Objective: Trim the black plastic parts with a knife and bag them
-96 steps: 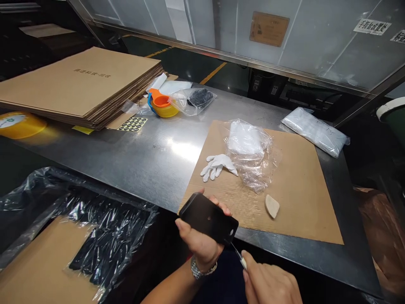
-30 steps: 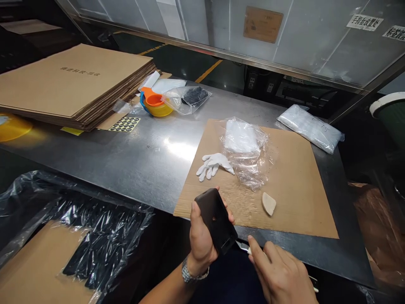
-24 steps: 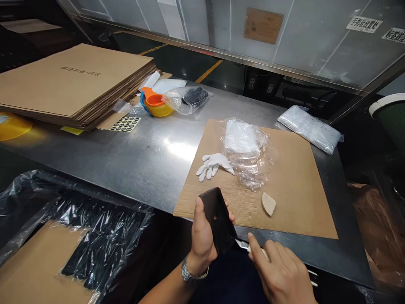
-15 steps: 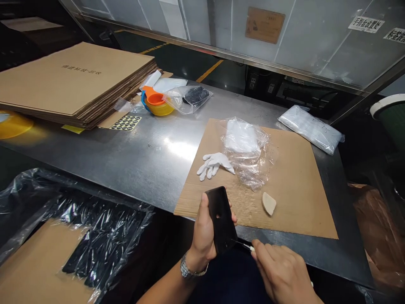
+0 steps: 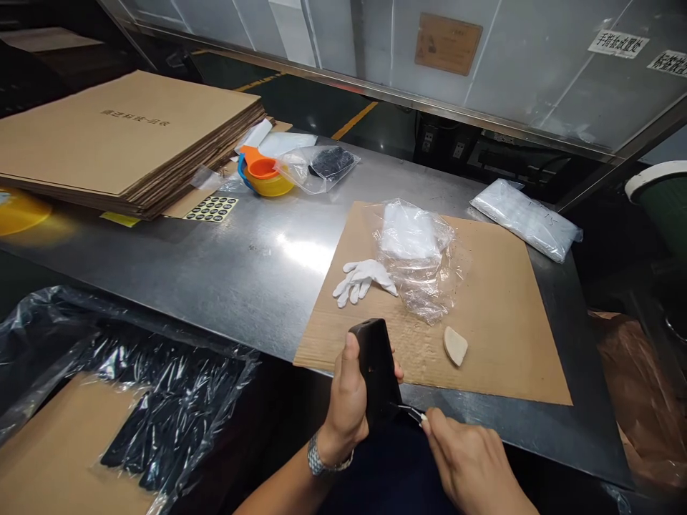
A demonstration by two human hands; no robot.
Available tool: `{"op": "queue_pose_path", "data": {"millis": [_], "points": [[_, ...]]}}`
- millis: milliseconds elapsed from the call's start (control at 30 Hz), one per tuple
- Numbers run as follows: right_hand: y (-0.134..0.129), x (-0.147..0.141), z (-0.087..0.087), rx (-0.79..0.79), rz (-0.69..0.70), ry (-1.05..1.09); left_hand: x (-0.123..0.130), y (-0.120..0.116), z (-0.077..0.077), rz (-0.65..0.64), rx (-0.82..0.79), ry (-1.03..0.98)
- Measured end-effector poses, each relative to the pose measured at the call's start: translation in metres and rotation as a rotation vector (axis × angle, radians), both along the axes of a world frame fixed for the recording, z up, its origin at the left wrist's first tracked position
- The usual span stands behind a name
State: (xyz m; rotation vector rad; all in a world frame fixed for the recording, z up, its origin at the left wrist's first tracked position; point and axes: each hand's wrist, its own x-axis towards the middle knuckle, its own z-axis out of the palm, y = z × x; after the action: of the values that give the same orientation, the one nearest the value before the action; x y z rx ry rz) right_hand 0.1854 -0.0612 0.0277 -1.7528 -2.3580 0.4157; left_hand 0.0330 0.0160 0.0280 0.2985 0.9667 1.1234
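My left hand (image 5: 348, 400) is wrapped round a black plastic case (image 5: 376, 365), shaped like a shallow shell, and holds it tilted over the front edge of the table. My right hand (image 5: 464, 450) is closed on a slim tool (image 5: 412, 413) with a thin, bent metal tip and a white handle part by the fingertips. The tool's tip meets the lower right edge of the case. Most of the handle is hidden in the fingers. Just beyond the hands, a beige wedge-shaped piece (image 5: 456, 347) and a white glove (image 5: 365, 281) lie on a cardboard sheet (image 5: 499, 322).
Clear plastic wrap (image 5: 426, 297) lies on the cardboard. A packet of clear bags (image 5: 526, 218) is at the right. Orange and yellow cups (image 5: 265, 177) stand near stacked cardboard (image 5: 134, 136). At lower left, wrapped black pieces (image 5: 144, 422) lie in a plastic-lined box.
The black case has tipped, so its inside shows less and its top end shows more. My right hand has shifted slightly left, and more of the tool's metal tip shows.
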Motion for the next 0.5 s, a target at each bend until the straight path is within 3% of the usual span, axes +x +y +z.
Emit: {"op": "queue_pose_path", "data": {"millis": [67,167,233,300,367,500], "points": [[0.002,0.001,-0.004,-0.372,-0.102,0.253,0.000,-0.003,-0.001,0.008,0.089,-0.010],[0.006,0.004,-0.013,-1.047,-0.176,0.809,0.000,-0.004,-0.002,-0.002,0.201,-0.083],[0.007,0.007,-0.018,-1.299,-0.148,1.111,0.000,-0.001,-0.003,-0.008,0.187,-0.141],[0.008,0.011,-0.020,-1.245,-0.151,1.258,0.000,0.004,-0.004,-0.023,0.096,-0.191],[0.010,0.015,-0.015,-1.002,-0.207,1.259,0.000,0.009,-0.007,-0.068,-0.035,-0.228],[0.016,0.015,0.007,-0.467,-0.221,0.896,0.006,0.011,-0.017,-0.278,-0.318,-0.320]]}}
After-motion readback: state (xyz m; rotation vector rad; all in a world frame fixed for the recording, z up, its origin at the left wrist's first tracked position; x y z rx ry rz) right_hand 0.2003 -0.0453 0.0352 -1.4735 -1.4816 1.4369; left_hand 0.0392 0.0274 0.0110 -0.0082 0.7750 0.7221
